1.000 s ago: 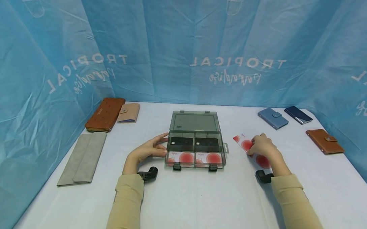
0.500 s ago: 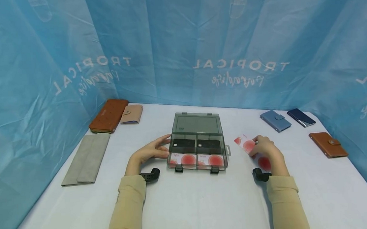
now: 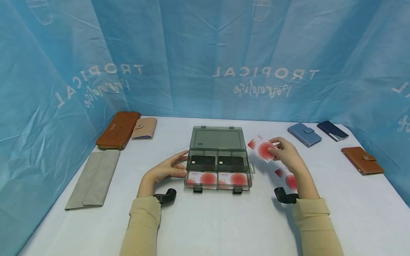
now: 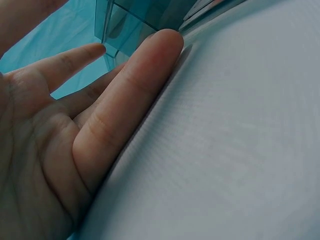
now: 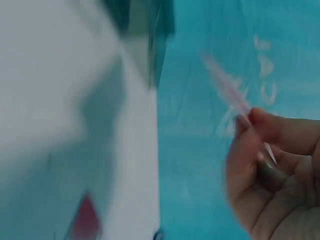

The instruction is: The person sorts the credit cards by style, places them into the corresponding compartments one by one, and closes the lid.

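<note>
My right hand (image 3: 287, 155) pinches a white card with red circles (image 3: 262, 148) between thumb and fingers, raised off the table; in the right wrist view the card (image 5: 227, 87) is seen nearly edge-on and blurred. A similar card (image 3: 287, 178) lies on the table under the right wrist. A translucent green box (image 3: 217, 188) stands with its lid (image 3: 219, 138) folded back. Black cards (image 3: 202, 161) sit in its two far compartments, red-and-white cards (image 3: 206, 178) in the two near ones. My left hand (image 3: 167, 169) rests at the box's left side, fingers extended and fingertips right at the wall.
On the left lie a brown zip wallet (image 3: 118, 130), a beige card holder (image 3: 144, 128) and a grey sleeve (image 3: 93, 179). To the right are a blue card holder (image 3: 305, 134), a navy card case (image 3: 332, 130) and a brown snap wallet (image 3: 363, 160). Blue curtains surround the table.
My right hand has lifted one red-and-white card from the table and carried it left toward the box, uncovering more of the other card. The left hand has stayed by the box.
</note>
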Action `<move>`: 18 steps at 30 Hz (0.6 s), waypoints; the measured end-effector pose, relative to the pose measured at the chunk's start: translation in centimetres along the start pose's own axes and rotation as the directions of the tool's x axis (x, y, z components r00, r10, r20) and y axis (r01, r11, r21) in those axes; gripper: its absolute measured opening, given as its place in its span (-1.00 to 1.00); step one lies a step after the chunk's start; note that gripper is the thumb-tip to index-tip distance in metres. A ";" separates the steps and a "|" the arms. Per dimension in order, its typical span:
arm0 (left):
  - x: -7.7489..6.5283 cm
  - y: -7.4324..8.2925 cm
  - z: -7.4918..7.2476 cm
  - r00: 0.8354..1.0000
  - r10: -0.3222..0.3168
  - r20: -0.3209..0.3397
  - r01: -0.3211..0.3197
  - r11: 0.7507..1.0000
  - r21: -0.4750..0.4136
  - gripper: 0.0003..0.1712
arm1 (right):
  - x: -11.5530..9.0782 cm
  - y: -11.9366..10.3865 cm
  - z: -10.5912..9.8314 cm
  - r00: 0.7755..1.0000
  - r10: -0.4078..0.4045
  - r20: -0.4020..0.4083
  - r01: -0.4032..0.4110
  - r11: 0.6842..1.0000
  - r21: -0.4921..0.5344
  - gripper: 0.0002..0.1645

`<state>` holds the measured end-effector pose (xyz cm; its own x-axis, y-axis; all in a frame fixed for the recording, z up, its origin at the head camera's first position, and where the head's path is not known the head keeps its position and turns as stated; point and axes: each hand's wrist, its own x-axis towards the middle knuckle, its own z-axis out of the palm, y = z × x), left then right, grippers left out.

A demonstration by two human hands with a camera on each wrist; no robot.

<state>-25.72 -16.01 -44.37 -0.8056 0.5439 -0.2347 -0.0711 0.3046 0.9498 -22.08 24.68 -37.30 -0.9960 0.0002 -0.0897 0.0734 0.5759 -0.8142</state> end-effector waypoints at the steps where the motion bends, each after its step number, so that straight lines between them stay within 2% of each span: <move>1: 0.0 0.0 0.0 1.000 -0.002 0.001 0.002 1.000 -0.006 0.00 | -0.1 -0.5 0.5 0.999 -0.043 -0.001 0.043 0.999 0.021 -0.58; 4: -0.1 0.1 0.0 1.000 -0.003 0.004 0.003 1.000 -0.014 0.00 | -0.8 -2.2 2.3 0.990 -0.143 -0.016 0.144 0.988 0.052 -0.63; 8: -0.1 0.1 0.0 1.000 0.005 0.003 -0.005 1.000 -0.012 0.00 | -1.8 -4.2 5.1 0.970 -0.240 -0.039 0.242 0.969 0.043 -0.72; 13: -0.1 0.1 0.0 1.000 0.011 0.007 -0.011 1.000 -0.014 -0.01 | -3.2 -5.9 8.4 0.960 -0.273 0.062 0.271 0.962 0.026 -0.77; 18: -0.1 0.1 0.0 1.000 0.012 0.004 -0.012 1.000 -0.006 -0.01 | -3.5 -6.0 11.0 0.947 -0.283 0.152 0.294 0.954 -0.059 -0.73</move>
<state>-25.59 -16.03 -44.25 -0.8041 0.5508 -0.2237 -0.0645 0.2932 0.9539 -18.45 12.20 -38.41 -0.9561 -0.2873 0.0581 -0.2264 0.5979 -0.7690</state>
